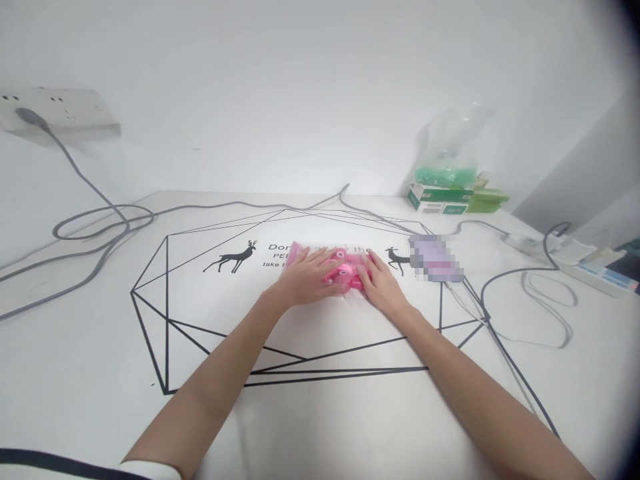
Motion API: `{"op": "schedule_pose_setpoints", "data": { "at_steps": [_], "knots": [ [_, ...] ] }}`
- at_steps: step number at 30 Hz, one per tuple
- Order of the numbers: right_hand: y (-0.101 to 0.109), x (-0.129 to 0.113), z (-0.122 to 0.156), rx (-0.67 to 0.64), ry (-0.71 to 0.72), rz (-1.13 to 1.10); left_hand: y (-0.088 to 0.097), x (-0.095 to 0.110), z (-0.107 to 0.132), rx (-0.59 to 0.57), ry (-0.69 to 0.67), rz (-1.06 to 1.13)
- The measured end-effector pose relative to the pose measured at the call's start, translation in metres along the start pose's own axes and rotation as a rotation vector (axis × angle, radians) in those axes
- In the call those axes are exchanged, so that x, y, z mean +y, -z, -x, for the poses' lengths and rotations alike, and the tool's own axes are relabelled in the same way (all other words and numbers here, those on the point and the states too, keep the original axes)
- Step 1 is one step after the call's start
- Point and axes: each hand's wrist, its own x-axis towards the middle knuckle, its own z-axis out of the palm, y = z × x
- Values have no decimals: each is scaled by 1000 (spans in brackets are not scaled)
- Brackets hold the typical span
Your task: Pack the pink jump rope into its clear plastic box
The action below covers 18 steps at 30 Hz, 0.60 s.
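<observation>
A small pink item in a clear wrapper [341,271] lies on the white table [100,373], over the printed deer and lettering. My left hand [305,277] rests flat on its left part, fingers stretched out over it. Against its right side lies my right hand [381,285], fingers extended and touching the pink item. Neither hand lifts it; both press on it from above. The part of the item under my palms is hidden.
Grey cables [100,223] loop over the left and back of the table from a wall socket strip [60,113]. A purple blurred object [436,260] lies right of my hands. Green boxes under a clear bag [450,190] stand at the back right, a power strip [575,257] at far right.
</observation>
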Motion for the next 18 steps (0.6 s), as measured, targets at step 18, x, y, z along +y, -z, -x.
{"op": "schedule_pose_setpoints", "data": {
  "at_steps": [18],
  "knots": [
    [3,6,-6,-45,301,251,-3,-2,3,9,-42,-114]
  ]
}}
